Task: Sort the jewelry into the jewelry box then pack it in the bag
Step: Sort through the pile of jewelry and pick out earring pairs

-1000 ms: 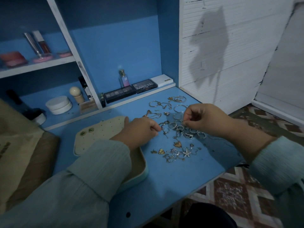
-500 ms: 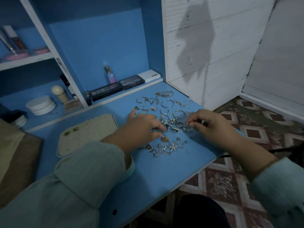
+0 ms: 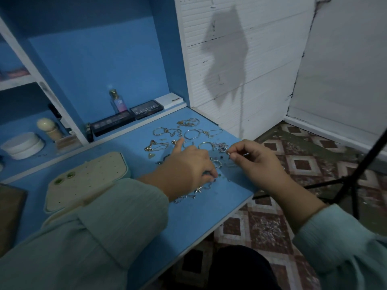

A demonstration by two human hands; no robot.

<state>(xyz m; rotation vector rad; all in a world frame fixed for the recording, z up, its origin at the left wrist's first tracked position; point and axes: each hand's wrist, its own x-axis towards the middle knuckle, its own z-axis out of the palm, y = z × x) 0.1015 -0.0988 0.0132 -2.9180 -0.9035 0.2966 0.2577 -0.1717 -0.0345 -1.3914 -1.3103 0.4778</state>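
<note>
Several silver and gold rings, hoops and chains (image 3: 188, 132) lie scattered on the blue desk (image 3: 188, 218). My left hand (image 3: 188, 170) rests over the middle of the pile, index finger stretched out, fingertips down among small pieces near a star-shaped pendant (image 3: 199, 190). My right hand (image 3: 255, 162) hovers at the pile's right edge and pinches a small silver ring (image 3: 228, 152) between thumb and forefinger. The cream jewelry box (image 3: 88, 176) lies open to the left, two green studs (image 3: 65, 177) pinned in its perforated panel; my left sleeve covers its near part.
Eyeshadow palettes (image 3: 146, 109), a small perfume bottle (image 3: 118, 101) and a white box (image 3: 169, 100) line the desk's back ledge. White jars (image 3: 23, 145) sit on the left shelf. A brown bag corner (image 3: 10, 214) shows at far left. A black tripod leg (image 3: 360, 164) crosses the tiled floor.
The view shifted, so the desk sits further left. My right hand lifted from the pile with a small ring pinched; my left index finger now points out.
</note>
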